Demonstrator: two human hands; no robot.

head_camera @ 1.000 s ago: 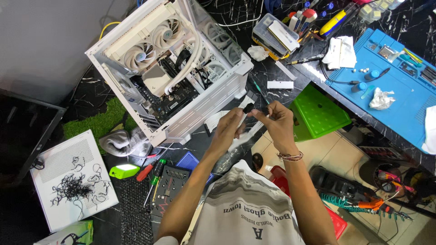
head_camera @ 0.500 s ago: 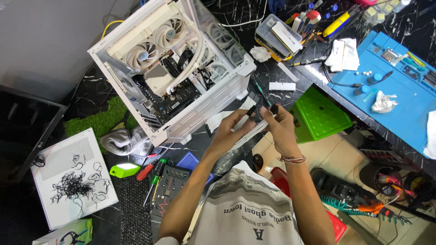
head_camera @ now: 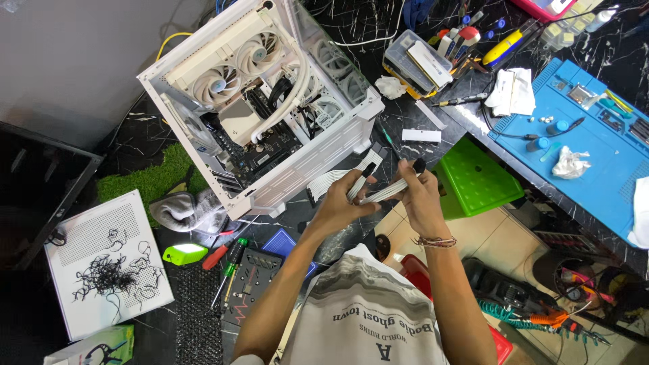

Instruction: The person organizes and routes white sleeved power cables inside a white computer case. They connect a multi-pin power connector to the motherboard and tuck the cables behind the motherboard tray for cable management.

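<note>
Across the dark marble table (head_camera: 351,20) the biggest thing is the white computer case (head_camera: 270,115), lying open with its pale fans, tubing and board exposed, one corner just beside the person's hands. A slip or a tug toward it could drag cable ends across the bare board, or snag the white tubing. Right of the hands stands a green stool (head_camera: 476,179), and beyond it a blue work mat (head_camera: 595,155) strewn with small parts; an elbow swung wide could sweep those off.

Held up between case and stool are the white flat cables (head_camera: 378,192). The left hand (head_camera: 341,206) is closed round their middle, near a black connector (head_camera: 368,169); the right hand (head_camera: 422,199) is closed on the other end, where a second black plug (head_camera: 419,164) sticks up past the fingers. More of the ribbon trails down toward the case. Bending the strands sharply at the plugs could, I judge, strain the wires, and loose trailing lengths could catch on the case corner. Screwdrivers (head_camera: 226,260) lie near the left elbow and could roll if knocked.
</note>
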